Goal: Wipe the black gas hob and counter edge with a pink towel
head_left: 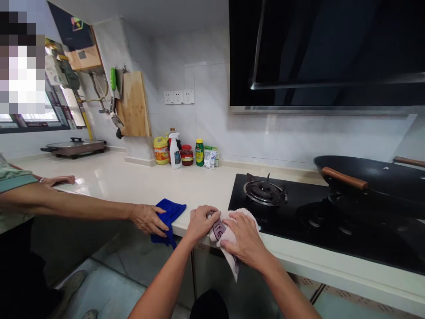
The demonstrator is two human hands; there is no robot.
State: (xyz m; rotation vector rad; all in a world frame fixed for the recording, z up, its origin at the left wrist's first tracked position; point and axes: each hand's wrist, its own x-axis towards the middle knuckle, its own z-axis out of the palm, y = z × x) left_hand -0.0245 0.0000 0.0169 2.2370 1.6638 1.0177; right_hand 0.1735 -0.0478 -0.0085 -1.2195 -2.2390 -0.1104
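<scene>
A pale pink cloth (229, 237) with dark lettering lies bunched over the counter's front edge, one corner hanging down. My left hand (202, 223) has its fingers curled over the cloth's left end. On the right part of the same cloth, my right hand (244, 237) grips it with bent fingers, beside the stove's front left corner. The fabric under both palms is hidden. To the left, another person's hand (149, 219) rests on a blue cloth (171, 212) draped over the counter edge.
A black gas stove (295, 208) carries a large wok (375, 175) at right, under a dark range hood (325, 48). Along the wall stand a spray bottle (175, 151), a yellow jug (161, 150) and jars. An electric pan (76, 148) sits far left.
</scene>
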